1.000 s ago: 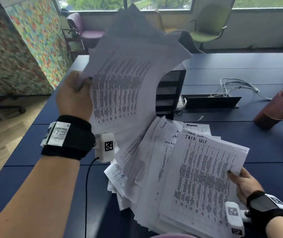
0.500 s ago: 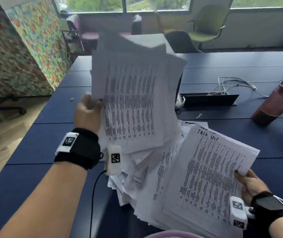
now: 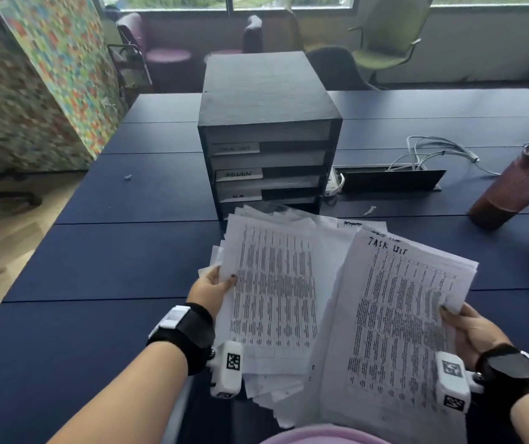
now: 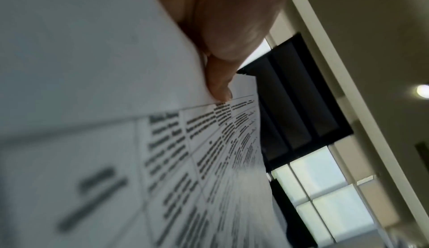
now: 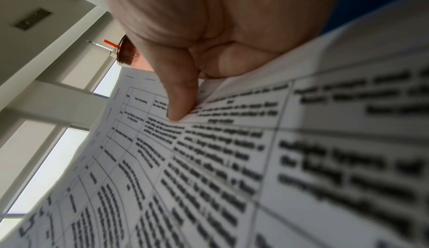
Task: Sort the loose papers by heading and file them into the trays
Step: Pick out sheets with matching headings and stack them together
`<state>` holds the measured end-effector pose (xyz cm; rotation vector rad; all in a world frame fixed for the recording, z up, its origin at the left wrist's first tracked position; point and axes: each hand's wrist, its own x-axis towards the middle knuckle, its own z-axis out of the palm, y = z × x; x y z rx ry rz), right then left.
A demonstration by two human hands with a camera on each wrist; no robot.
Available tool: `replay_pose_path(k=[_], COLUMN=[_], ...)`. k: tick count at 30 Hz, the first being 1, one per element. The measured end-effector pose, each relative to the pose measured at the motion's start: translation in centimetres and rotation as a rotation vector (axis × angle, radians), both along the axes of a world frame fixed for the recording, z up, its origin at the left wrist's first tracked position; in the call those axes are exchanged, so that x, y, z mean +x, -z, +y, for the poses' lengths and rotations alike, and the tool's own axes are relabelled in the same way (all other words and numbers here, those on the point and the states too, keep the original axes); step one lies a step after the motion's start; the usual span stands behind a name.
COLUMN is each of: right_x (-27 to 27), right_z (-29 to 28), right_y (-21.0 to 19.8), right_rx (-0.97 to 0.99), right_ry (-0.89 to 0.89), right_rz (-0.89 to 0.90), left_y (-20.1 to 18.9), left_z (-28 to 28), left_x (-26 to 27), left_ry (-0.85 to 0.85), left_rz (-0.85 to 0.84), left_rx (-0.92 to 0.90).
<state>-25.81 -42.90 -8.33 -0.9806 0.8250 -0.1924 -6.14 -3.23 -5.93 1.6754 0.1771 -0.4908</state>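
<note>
The loose papers [image 3: 276, 293] lie fanned between our hands, low over the blue worktop [image 3: 112, 261] and just in front of the black tray unit [image 3: 269, 136]. They are thin, light and limp, so we judge single sheets will sag, slide over one another and crease easily; edges near the middle of a long side seem the safest hold. Our left hand [image 3: 211, 291] pinches the left bundle at its edge, thumb on top. Our right hand [image 3: 471, 328] pinches the sheet headed TASK LIST [image 3: 397, 318] at its right edge. A brown tumbler [image 3: 513, 190] stands well apart.
</note>
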Motion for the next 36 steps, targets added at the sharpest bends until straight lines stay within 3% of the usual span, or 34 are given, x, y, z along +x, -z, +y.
replay_pose_path(k=[5, 9, 15, 19, 24, 29, 36], right_x=[0.8, 1.2, 1.2, 1.3, 1.3, 2.0, 3.1], right_z=[0.3, 1.0, 1.3, 1.8, 2.2, 2.3, 2.7], right_y=[-0.4, -0.1, -0.5, -0.6, -0.8, -1.6, -2.7], right_rx=[-0.052, -0.165, -0.175, -0.207, -0.074, -0.030, -0.007], right_ry=[-0.038, -0.116, -0.237, -0.205, -0.143, -0.147, -0.129], right_rz=[0.110, 0.217, 0.240, 0.250, 0.187, 0.067, -0.078], left_y=[1.0, 1.4, 0.7, -0.4, -1.7, -2.3, -2.4], left_z=[0.1, 0.5, 0.1, -0.9, -1.8, -1.1, 0.2], left_x=[1.1, 1.7, 1.2, 0.4, -0.6, 0.0, 1.8], left_ry=[0.030, 0.023, -0.002, 0.042, 0.120, -0.035, -0.152], left_rz=[-0.124, -0.136, -0.192, -0.309, -0.339, -0.374, -0.291], left_rx=[0.365, 0.472, 0.481, 0.520, 0.491, 0.392, 0.229])
